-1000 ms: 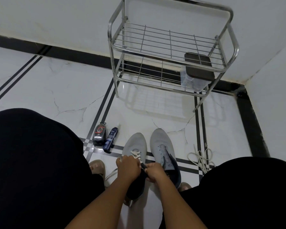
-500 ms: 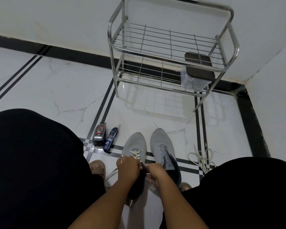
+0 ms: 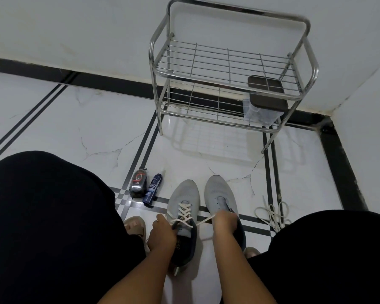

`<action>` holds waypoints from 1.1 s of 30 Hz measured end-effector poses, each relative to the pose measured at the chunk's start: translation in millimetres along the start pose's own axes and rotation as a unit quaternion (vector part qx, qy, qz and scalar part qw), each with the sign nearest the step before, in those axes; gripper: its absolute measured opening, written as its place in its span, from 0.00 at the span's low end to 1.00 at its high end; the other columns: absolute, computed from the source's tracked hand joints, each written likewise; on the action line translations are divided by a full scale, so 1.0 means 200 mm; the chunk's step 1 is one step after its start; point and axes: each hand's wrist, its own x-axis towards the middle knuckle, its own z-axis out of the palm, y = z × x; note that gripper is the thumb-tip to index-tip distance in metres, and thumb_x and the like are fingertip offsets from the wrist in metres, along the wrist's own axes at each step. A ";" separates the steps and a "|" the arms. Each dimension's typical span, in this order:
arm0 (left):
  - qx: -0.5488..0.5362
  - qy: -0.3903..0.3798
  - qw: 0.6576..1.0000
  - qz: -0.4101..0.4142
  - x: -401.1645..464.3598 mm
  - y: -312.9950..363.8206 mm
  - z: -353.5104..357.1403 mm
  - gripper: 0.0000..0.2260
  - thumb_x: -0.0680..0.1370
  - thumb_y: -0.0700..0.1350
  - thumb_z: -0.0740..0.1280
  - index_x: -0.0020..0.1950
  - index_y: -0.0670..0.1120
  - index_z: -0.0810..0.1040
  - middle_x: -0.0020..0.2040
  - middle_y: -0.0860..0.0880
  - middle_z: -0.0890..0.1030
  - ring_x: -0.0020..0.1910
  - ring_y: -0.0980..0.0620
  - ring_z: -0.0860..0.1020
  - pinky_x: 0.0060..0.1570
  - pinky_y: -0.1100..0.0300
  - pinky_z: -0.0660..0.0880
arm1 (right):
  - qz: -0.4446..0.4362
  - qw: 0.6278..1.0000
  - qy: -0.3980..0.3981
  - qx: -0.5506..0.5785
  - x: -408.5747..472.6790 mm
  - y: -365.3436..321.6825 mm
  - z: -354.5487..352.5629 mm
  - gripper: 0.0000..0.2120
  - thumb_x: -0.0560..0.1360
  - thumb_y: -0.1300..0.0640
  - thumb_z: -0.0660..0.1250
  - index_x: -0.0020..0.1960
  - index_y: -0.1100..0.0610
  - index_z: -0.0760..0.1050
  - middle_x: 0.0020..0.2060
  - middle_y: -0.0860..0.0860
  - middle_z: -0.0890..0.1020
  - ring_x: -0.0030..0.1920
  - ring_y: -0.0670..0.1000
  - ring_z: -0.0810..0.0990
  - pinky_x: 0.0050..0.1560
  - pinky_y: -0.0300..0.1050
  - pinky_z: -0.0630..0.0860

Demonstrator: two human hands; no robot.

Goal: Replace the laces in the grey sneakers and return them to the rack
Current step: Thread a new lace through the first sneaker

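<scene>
Two grey sneakers stand side by side on the white tiled floor (image 3: 92,128), toes pointing toward the metal rack (image 3: 233,69) that sits against the wall in the far right corner of the floor. The left sneaker (image 3: 183,194) carries a cream lace (image 3: 184,212) crossed through its eyelets; the right sneaker (image 3: 217,189) shows bare eyelets. The left hand (image 3: 162,232) is curled round one end of that lace at the shoe's collar, and the right hand (image 3: 225,223) pinches the other end, drawn taut across to it over the right sneaker's opening. A loose lace (image 3: 272,213) lies in a tangle on the floor just right of the pair. Left of the sneakers, a dark shoe-polish applicator (image 3: 137,183) and a blue bottle (image 3: 153,188) lie next to each other. On the rack's lower shelf, at its right end, rests what seems to be a clear container with a dark lid (image 3: 267,93).
</scene>
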 end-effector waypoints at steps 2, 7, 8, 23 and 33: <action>0.025 -0.019 0.999 0.007 0.00 -0.01 0.00 0.17 0.78 0.48 0.63 0.64 0.46 0.63 0.63 0.43 0.72 0.61 0.42 0.74 0.54 0.50 0.71 | -0.009 0.983 0.103 0.155 -0.03 -0.15 -0.09 0.20 0.73 0.65 0.67 0.62 0.67 0.67 0.56 0.64 0.78 0.54 0.63 0.79 0.53 0.54 0.78; 0.041 -0.096 0.994 0.016 0.03 0.00 -0.01 0.17 0.77 0.51 0.61 0.63 0.48 0.66 0.61 0.44 0.74 0.61 0.43 0.74 0.56 0.52 0.72 | -0.240 0.946 0.192 0.101 -0.17 -0.29 -0.19 0.11 0.81 0.59 0.51 0.60 0.61 0.68 0.46 0.57 0.75 0.45 0.57 0.75 0.41 0.48 0.69; 0.023 -0.108 0.994 0.011 0.03 0.01 -0.03 0.18 0.77 0.52 0.62 0.64 0.47 0.67 0.62 0.43 0.75 0.61 0.43 0.74 0.57 0.53 0.71 | -0.261 0.955 0.140 0.001 -0.16 -0.25 -0.15 0.12 0.82 0.55 0.52 0.57 0.60 0.70 0.44 0.57 0.76 0.44 0.57 0.76 0.42 0.47 0.70; 0.048 -0.047 0.997 -0.030 0.10 -0.01 -0.12 0.14 0.80 0.41 0.57 0.63 0.44 0.76 0.63 0.43 0.76 0.62 0.45 0.75 0.59 0.56 0.74 | -0.110 0.872 -0.082 -0.470 -0.06 0.09 -0.04 0.20 0.75 0.57 0.61 0.66 0.58 0.72 0.63 0.56 0.76 0.61 0.58 0.76 0.59 0.50 0.75; 0.167 -0.014 0.986 0.013 0.04 0.03 -0.13 0.14 0.79 0.52 0.59 0.63 0.55 0.76 0.63 0.47 0.72 0.63 0.45 0.73 0.57 0.52 0.69 | -0.245 0.827 -0.140 -0.486 -0.12 0.10 0.04 0.09 0.77 0.56 0.58 0.40 0.53 0.73 0.45 0.55 0.77 0.46 0.56 0.77 0.46 0.45 0.75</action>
